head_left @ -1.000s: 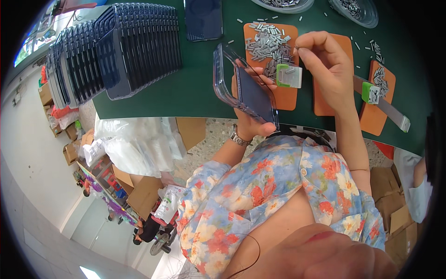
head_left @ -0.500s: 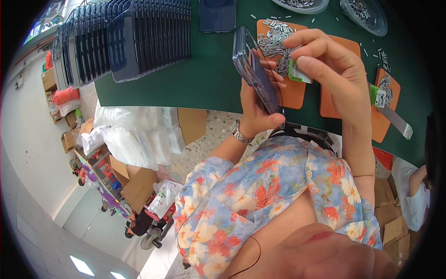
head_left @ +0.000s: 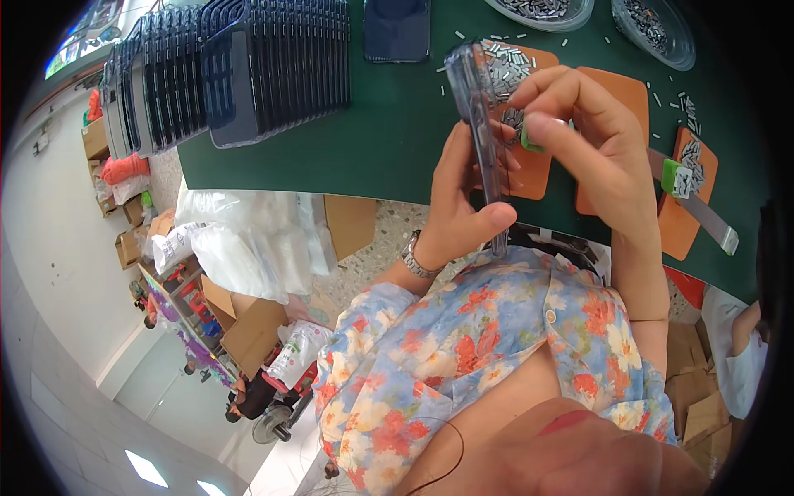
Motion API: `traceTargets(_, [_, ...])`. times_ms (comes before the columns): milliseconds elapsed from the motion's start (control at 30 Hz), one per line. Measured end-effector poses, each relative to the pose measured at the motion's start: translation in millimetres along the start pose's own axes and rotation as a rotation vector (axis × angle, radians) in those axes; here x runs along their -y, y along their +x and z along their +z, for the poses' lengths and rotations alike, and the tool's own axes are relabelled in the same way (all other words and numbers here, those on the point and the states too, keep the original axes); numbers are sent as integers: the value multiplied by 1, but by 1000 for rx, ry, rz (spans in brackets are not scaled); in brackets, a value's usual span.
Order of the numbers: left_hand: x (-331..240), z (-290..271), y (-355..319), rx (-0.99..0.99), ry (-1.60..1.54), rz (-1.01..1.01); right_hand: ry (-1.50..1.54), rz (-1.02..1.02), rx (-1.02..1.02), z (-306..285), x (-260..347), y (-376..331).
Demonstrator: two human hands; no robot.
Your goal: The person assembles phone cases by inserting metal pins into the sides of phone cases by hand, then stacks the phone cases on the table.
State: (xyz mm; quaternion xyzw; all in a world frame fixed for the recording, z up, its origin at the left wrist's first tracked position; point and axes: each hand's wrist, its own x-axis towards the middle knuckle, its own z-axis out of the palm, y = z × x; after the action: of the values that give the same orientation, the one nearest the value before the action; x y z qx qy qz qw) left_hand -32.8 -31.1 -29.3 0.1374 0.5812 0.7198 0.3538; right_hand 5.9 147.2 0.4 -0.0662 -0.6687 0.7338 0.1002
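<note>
My left hand [head_left: 463,194], a metal watch at its wrist, grips a clear, dark-tinted phone case [head_left: 482,116]. The case stands nearly edge-on, with fingers behind it and the thumb at its near side. Just right of it, my right hand [head_left: 591,132] pinches a small green piece [head_left: 532,142] between thumb and fingers, most of it hidden by them. Beneath both hands lies an orange mat [head_left: 536,178] strewn with small silver metal pieces [head_left: 506,68].
A long row of dark phone cases [head_left: 281,74] stands at the left, and a single case [head_left: 397,33] lies behind. Tubs of metal pieces [head_left: 542,10] stand at the back. Right are a second orange mat [head_left: 616,83] and a flat metal strip with green ends [head_left: 703,211].
My left hand has turned the phone case from showing its face to nearly edge-on. In my right hand, the green piece is now more covered by the fingers.
</note>
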Motion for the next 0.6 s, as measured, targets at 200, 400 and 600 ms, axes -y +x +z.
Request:
traceTargets(200, [-9, 0, 0, 47, 85, -174, 57, 115, -52, -3, 6, 5])
traceTargets(400, [-10, 1, 5, 61, 86, -211, 89, 82, -104, -1, -8, 7])
traceTargets(600, [-4, -8, 2, 82, 33, -214, 63, 43, -81, -4, -5, 3])
